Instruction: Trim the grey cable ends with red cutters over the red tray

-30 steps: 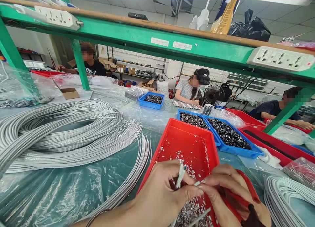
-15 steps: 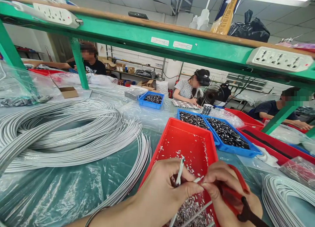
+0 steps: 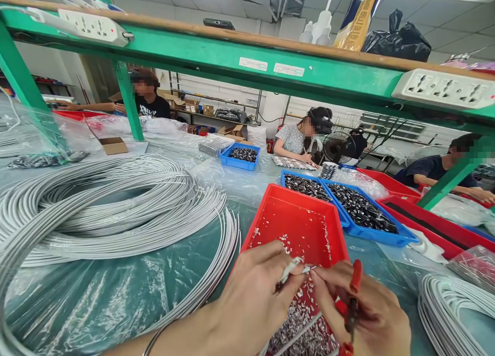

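Note:
My left hand is closed around a white cable, whose end pokes out between thumb and forefinger. My right hand meets it there, thumb and forefinger pinched at the cable's tip. Tucked in the right palm are red-handled pliers, their dark jaws pointing down toward my wrist and partly hidden by the fingers. Both hands are over a red tray, where shiny scraps lie heaped near me and scattered farther up. Another white cable length crosses the tray below my hands.
Large coils of white cable cover the left; another coil lies at right. Blue trays of small black parts stand beyond the red tray. A green shelf frame spans overhead. Several people sit across the table, one person near a fan.
The pliers have turned in my right hand, a handle now standing up. Both hands remain together at the cable tip, and the cable in my left hand has tipped over to the right.

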Demonstrator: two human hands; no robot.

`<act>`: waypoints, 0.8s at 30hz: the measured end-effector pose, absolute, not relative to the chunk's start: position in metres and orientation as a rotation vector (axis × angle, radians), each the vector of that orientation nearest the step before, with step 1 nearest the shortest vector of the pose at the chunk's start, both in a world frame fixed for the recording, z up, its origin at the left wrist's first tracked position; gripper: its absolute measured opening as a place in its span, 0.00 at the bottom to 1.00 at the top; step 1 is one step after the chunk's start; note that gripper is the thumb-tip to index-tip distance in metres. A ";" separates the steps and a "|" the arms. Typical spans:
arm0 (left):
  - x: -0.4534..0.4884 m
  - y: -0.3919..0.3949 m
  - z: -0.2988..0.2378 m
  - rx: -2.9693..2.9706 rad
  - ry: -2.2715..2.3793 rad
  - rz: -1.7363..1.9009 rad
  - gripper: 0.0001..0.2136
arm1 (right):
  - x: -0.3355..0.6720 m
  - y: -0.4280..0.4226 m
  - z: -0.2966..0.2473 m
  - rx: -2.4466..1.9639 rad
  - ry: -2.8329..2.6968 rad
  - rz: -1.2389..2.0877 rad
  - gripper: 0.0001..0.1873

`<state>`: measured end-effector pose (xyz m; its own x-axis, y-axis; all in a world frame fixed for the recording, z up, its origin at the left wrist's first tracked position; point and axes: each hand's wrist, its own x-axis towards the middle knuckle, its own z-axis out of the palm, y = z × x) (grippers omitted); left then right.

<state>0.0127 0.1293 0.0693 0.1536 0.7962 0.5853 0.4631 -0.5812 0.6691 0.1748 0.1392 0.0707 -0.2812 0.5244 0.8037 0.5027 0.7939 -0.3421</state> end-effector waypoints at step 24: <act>0.009 0.147 0.082 1.378 0.894 1.183 0.09 | 0.198 0.152 0.083 -0.995 -2.031 0.451 0.15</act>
<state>0.0087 0.1474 0.0824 0.2282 0.9577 0.1752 -0.0925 -0.1578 0.9831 0.1983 0.1525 0.0827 -0.3595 0.7797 0.5127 0.4897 0.6253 -0.6076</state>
